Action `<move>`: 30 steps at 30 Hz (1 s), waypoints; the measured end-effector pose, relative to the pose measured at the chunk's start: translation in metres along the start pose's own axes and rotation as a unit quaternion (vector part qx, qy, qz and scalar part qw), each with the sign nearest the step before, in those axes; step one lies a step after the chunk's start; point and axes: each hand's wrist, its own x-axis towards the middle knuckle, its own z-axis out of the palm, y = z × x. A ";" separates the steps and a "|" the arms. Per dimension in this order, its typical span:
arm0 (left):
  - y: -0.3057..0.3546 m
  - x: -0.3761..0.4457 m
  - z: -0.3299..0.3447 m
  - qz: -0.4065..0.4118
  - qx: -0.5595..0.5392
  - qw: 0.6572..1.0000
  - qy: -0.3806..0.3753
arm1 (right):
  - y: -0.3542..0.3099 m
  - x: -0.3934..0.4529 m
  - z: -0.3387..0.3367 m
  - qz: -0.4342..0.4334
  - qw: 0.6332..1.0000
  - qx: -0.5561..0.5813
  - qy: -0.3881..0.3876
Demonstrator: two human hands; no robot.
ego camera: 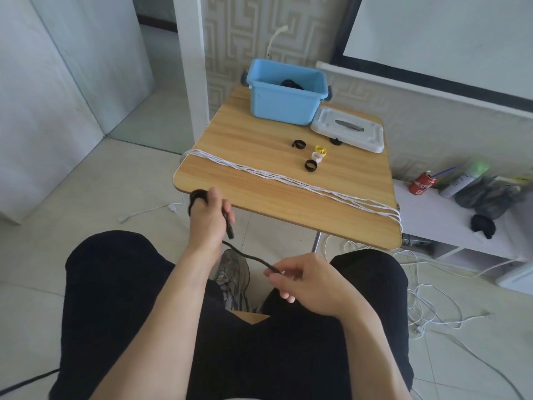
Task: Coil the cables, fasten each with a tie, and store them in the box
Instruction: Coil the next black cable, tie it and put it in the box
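My left hand (209, 216) grips a partly wound coil of black cable (197, 196) just off the table's near left corner. A free length of that black cable runs down to my right hand (300, 280), which pinches it above my lap. A long bundle of white cable (288, 179) lies stretched diagonally across the wooden table (253, 134). Several ties lie on the table: two black rings (298, 144) (311, 165), a yellow one (321, 150) and a white one (316, 157). The blue box (284, 103) stands at the back, with a black coil (289, 83) inside.
The box's white lid (350, 131) lies right of the box, a black tie (335, 141) at its edge. More white cables (427, 301) sprawl on the floor to the right. A low white shelf (450, 220) holds a red can (421, 183) and bottles.
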 end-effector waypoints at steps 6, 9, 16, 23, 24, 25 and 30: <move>0.001 -0.014 -0.001 -0.071 0.305 0.904 -0.290 | -0.002 0.000 -0.007 -0.061 0.969 0.061 0.232; 0.002 -0.018 -0.003 -0.170 0.295 0.836 -0.431 | 0.001 -0.002 -0.006 -0.070 0.960 0.084 0.258; 0.008 -0.020 -0.002 -0.228 0.163 0.795 -0.538 | 0.003 0.004 -0.003 -0.059 0.949 0.103 0.291; 0.009 -0.011 -0.007 -0.222 -0.111 0.839 -0.485 | 0.013 0.012 -0.001 -0.025 0.967 0.086 0.238; 0.010 -0.010 -0.007 -0.215 -0.153 0.848 -0.459 | 0.015 0.013 0.000 -0.019 0.969 0.084 0.231; 0.011 -0.009 -0.007 -0.210 -0.195 0.853 -0.436 | 0.018 0.013 0.001 -0.014 0.971 0.080 0.226; 0.014 -0.010 0.002 -0.164 -0.372 0.863 -0.299 | 0.019 0.018 0.004 0.007 0.980 0.046 0.192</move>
